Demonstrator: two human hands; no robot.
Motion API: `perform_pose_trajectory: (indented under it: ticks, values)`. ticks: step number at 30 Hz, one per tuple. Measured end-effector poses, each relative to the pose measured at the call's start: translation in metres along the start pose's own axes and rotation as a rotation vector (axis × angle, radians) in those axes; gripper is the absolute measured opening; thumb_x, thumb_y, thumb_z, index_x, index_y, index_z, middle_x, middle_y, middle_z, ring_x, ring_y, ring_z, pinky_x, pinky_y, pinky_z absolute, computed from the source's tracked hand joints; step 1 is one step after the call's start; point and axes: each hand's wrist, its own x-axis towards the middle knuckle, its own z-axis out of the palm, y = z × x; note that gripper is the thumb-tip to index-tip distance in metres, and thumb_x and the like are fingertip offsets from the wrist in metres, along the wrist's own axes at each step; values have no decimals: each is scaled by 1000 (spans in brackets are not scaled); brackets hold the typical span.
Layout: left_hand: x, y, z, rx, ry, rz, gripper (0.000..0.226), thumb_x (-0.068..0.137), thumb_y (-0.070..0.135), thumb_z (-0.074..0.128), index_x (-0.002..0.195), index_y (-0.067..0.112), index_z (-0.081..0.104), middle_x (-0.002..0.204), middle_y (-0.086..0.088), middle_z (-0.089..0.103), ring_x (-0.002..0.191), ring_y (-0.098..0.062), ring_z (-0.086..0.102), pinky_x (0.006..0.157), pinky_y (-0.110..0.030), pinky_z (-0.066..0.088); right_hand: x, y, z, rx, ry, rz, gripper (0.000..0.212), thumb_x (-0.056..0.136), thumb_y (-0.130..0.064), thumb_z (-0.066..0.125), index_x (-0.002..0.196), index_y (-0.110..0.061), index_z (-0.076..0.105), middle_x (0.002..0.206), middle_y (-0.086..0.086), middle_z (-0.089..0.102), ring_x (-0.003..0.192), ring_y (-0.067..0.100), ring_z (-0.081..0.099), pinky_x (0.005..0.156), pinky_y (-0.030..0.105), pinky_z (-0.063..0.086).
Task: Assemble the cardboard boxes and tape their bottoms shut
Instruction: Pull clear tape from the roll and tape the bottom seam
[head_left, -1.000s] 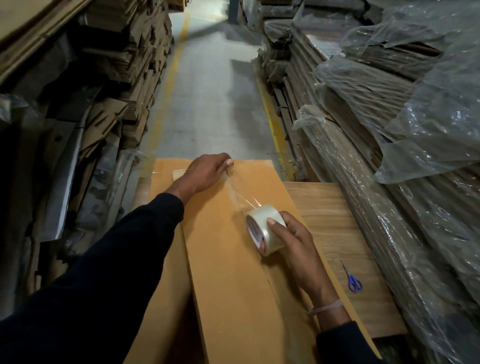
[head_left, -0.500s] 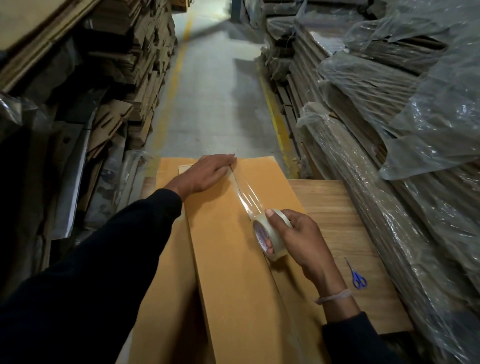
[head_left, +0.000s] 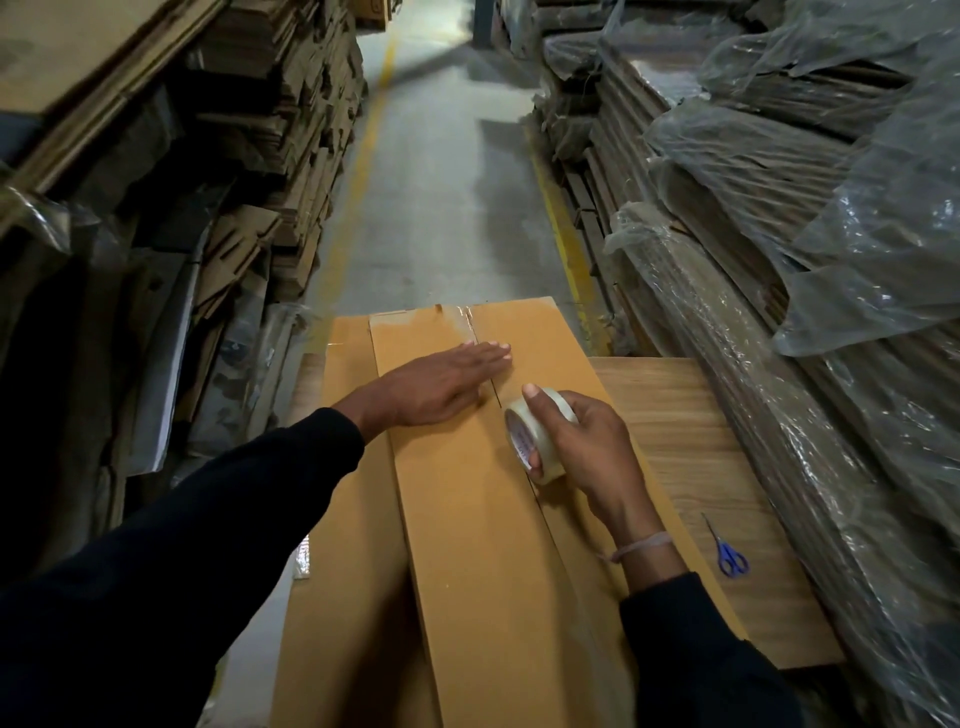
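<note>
A long brown cardboard box (head_left: 467, 545) lies in front of me with its two bottom flaps meeting along a centre seam. Clear tape (head_left: 467, 319) covers the far end of that seam. My left hand (head_left: 441, 382) lies flat on the seam with straight fingers, pressing the tape down. My right hand (head_left: 582, 447) grips a roll of clear tape (head_left: 535, 436) just behind the left hand, low over the seam.
A wooden table (head_left: 701, 467) carries the box; blue scissors (head_left: 727, 553) lie on it at the right. Stacks of flat cardboard (head_left: 260, 130) line the left, plastic-wrapped stacks (head_left: 779, 234) the right. A concrete aisle (head_left: 436, 182) with yellow lines runs ahead.
The left hand slid back along the seam from the far edge, smoothing the tape. The roll came down toward the box; the tape strip that stretched in the air is no longer seen.
</note>
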Motion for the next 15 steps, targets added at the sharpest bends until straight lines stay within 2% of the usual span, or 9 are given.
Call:
perform_pose_trajectory:
  ticks: [1, 3, 7, 10, 13, 15]
  values:
    - [0, -1, 0, -5, -5, -9, 61, 109, 36, 26, 165, 12, 30, 173, -8, 24, 161, -21, 19, 131, -46, 18, 1, -3, -1, -21, -13, 9, 63, 101, -59, 60, 71, -5, 69, 57, 11, 69, 55, 24, 67, 55, 28, 53]
    - [1, -1, -1, 7, -19, -15, 59, 109, 33, 24, 165, 12, 31, 172, -8, 25, 161, -22, 20, 131, -45, 19, 2, -6, -5, -91, -48, 52, 65, 102, -55, 61, 69, 0, 70, 55, 12, 69, 47, 20, 65, 49, 21, 48]
    - [5, 0, -4, 27, -14, -8, 58, 108, 20, 31, 165, 10, 29, 173, -10, 23, 161, -23, 19, 132, -44, 16, -4, -4, -13, -109, -80, 110, 72, 100, -59, 63, 68, 6, 67, 57, 18, 69, 46, 25, 66, 52, 26, 52]
    - [8, 6, -5, 36, -6, -7, 60, 106, 19, 30, 165, 8, 29, 173, -10, 22, 161, -22, 17, 132, -41, 17, -12, 6, -20, 97, -107, 72, 57, 103, -53, 62, 79, -2, 72, 69, 22, 71, 58, 25, 66, 66, 36, 54]
    - [8, 18, 1, 18, -3, 97, 59, 105, 20, 27, 162, 7, 35, 171, -10, 29, 160, -23, 24, 131, -36, 19, -19, 24, -28, 232, -71, 35, 33, 101, -44, 65, 99, -13, 76, 84, 9, 73, 78, 20, 66, 78, 40, 49]
    - [6, 25, 6, -1, 1, 125, 57, 107, 21, 28, 162, 7, 36, 171, -11, 30, 159, -24, 26, 131, -35, 20, -25, 30, -30, 254, -75, 9, 33, 97, -46, 65, 101, -14, 73, 88, 5, 69, 83, 19, 62, 80, 42, 46]
